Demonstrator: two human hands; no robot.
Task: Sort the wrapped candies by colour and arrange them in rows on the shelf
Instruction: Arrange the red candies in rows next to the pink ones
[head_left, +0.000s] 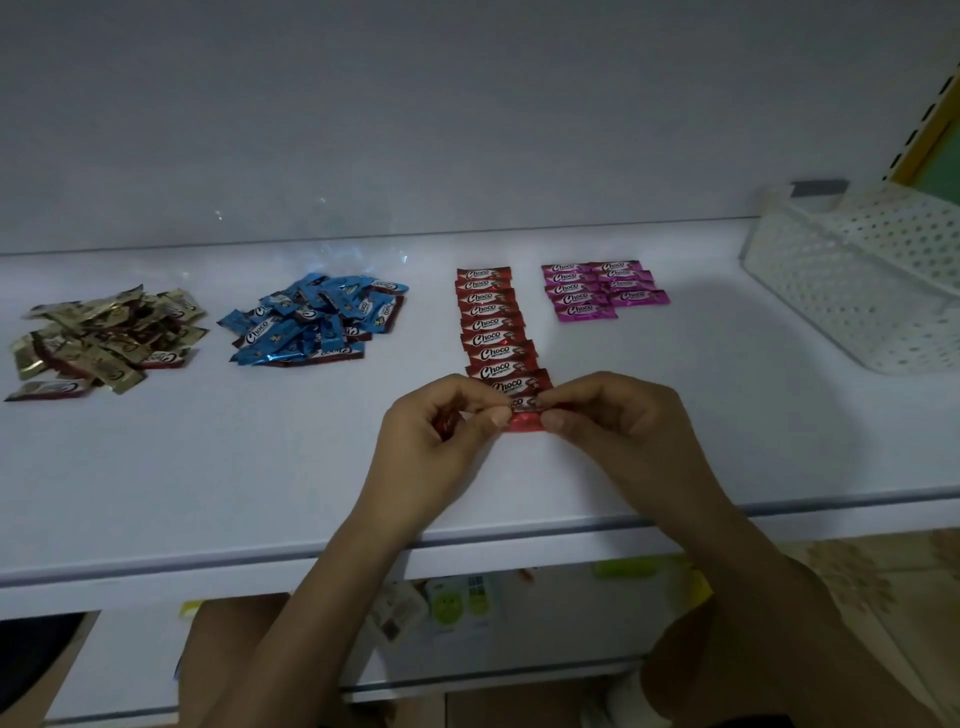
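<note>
On the white shelf (675, 415) a row of red Choco candies (493, 332) runs from the back toward me. At its near end my left hand (441, 431) and my right hand (613, 415) pinch a red candy (525, 418) by its two ends, just above the shelf. More red wrappers show inside my left palm. Pink candies (597, 291) lie in two short rows to the right. A loose blue pile (317, 322) and a gold pile (104, 338) lie to the left.
A white perforated plastic basket (857, 280) stands at the right end of the shelf. The shelf's front edge (208, 561) runs below my wrists, with a lower shelf holding packets beneath. The grey back wall rises behind the candies.
</note>
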